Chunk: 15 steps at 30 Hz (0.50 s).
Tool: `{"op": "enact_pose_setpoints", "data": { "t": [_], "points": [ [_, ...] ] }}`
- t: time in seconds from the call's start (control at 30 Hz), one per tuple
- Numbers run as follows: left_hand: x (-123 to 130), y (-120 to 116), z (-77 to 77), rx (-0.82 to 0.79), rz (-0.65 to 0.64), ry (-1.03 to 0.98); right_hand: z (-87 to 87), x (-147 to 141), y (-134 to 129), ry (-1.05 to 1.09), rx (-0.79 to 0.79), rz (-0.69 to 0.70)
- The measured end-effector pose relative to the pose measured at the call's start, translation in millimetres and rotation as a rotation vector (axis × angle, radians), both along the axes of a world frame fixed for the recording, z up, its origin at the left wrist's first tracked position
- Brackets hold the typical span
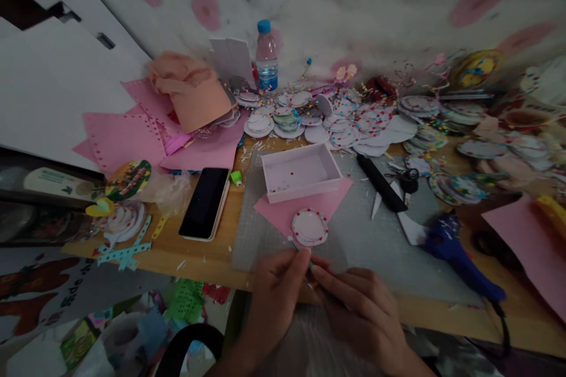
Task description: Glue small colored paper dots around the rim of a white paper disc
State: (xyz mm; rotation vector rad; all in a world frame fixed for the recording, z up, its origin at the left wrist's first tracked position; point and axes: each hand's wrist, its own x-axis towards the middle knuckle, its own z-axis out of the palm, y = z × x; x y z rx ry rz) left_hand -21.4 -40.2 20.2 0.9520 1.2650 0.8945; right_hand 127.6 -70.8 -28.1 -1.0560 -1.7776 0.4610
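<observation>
My left hand and my right hand meet at the front edge of the grey cutting mat. Both are closed in a pinch around something small and thin, mostly hidden by the fingers; its kind cannot be made out. Just beyond the fingertips lies a round white paper disc rimmed with red and pale dots. It rests partly on a pink paper sheet. Behind it, an open white box sits on the sheet's far part, with a few tiny bits inside.
A phone lies left of the mat. To the right are a black-handled cutter, keys and a blue glue gun. Piles of decorated discs and a water bottle line the back.
</observation>
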Motion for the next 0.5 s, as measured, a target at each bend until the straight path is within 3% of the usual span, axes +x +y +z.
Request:
{"op": "enact_pose_setpoints", "data": {
  "t": [0.07,0.1,0.17,0.33,0.4,0.5],
  "points": [
    [-5,4,1.0,0.066,0.035,0.049,-2.8,-3,0,-0.032,0.127,0.016],
    [-8,6,1.5,0.099,0.046,0.072,-2.6,-4,-1,0.02,0.098,-0.002],
    [-13,9,2.6,0.145,0.03,0.1,1.1,-5,-1,0.108,-0.095,0.033],
    [-11,9,2.5,0.195,-0.176,0.111,15.3,-11,-1,0.155,-0.636,0.246],
    [-7,7,0.5,0.201,-0.187,0.122,16.4,-18,-2,0.262,-0.73,0.256],
    [-1,3,-3.9,0.186,-0.151,0.121,13.6,-30,-6,0.402,-0.725,0.18]
  ]
}}
